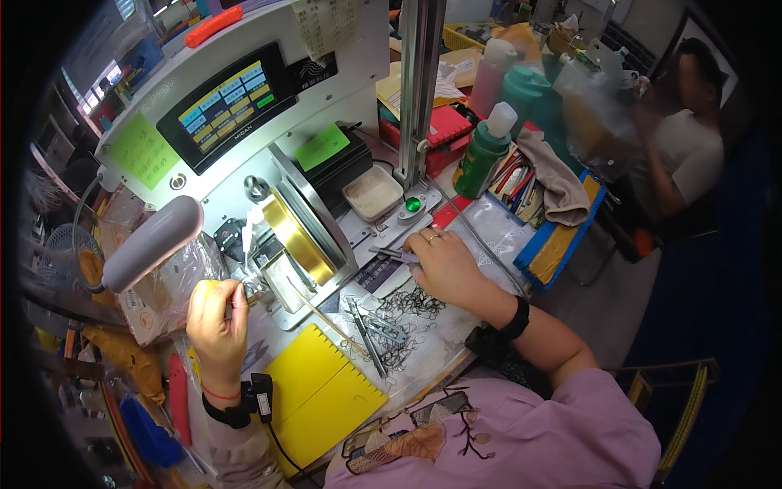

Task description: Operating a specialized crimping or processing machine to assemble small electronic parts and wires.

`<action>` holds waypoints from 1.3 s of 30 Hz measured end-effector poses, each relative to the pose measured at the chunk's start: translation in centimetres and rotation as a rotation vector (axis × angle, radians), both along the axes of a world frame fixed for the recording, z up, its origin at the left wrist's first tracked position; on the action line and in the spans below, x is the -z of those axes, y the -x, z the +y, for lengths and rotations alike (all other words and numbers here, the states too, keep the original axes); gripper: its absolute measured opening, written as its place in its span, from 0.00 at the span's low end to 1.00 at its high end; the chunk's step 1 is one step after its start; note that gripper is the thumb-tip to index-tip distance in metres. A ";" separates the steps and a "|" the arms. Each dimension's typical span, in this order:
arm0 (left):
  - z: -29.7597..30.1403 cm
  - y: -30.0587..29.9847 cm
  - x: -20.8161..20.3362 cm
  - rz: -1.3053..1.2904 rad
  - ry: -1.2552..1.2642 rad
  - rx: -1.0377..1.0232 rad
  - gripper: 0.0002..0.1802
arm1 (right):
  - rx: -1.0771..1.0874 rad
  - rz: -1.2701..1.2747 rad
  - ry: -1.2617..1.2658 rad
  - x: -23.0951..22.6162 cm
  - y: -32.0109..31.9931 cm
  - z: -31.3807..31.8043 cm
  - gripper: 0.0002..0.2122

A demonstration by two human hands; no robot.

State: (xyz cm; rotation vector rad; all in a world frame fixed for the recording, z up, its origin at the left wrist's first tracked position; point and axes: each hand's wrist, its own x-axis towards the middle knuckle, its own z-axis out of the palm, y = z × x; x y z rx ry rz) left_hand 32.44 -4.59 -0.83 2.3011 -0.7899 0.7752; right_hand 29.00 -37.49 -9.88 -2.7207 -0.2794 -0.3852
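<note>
My left hand (218, 316) is closed in a pinch beside the machine's brass-coloured wheel (300, 241); whatever its fingertips hold is too small to make out. In front of the wheel sits a small square tray (288, 281) with a thin stick (326, 320) leaning out of it. On the right, my right hand (444, 265) is closed on a slim grey metal tool (393, 254), whose narrow end points left over a dark printed card (381, 273). Tangled black wire-like pieces (411, 306) and long metal tweezers (364, 336) lie on the bench between my hands.
A yellow notebook (326, 391) lies near me. The lamp head (155, 244) hangs left of the wheel, below the machine's screen (228, 106). A white dish (373, 192), green bottle (482, 155) and blue-edged box (562, 232) stand beyond my right hand. Another person (688, 138) is at far right.
</note>
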 end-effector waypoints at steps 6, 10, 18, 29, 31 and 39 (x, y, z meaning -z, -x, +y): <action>0.1 0.3 -0.1 0.005 0.001 -0.019 0.06 | -0.063 -0.201 -0.011 -1.7 1.0 1.1 0.15; 0.0 -0.1 0.0 0.013 0.011 -0.012 0.06 | -0.339 0.064 -0.083 -1.4 3.4 4.5 0.16; 0.4 -0.3 0.4 -0.037 -0.016 -0.021 0.07 | -0.226 0.183 0.044 -0.4 3.7 8.1 0.19; 0.5 -0.1 0.2 -0.075 -0.037 0.005 0.05 | -0.313 0.239 0.019 -4.2 4.8 5.2 0.11; 0.4 -0.1 0.2 -0.087 -0.047 0.019 0.05 | -0.367 0.207 0.025 -4.2 4.7 4.4 0.11; 0.1 -0.1 0.4 -0.005 0.009 -0.014 0.06 | -0.051 -0.118 -0.770 -5.4 1.8 -1.0 0.08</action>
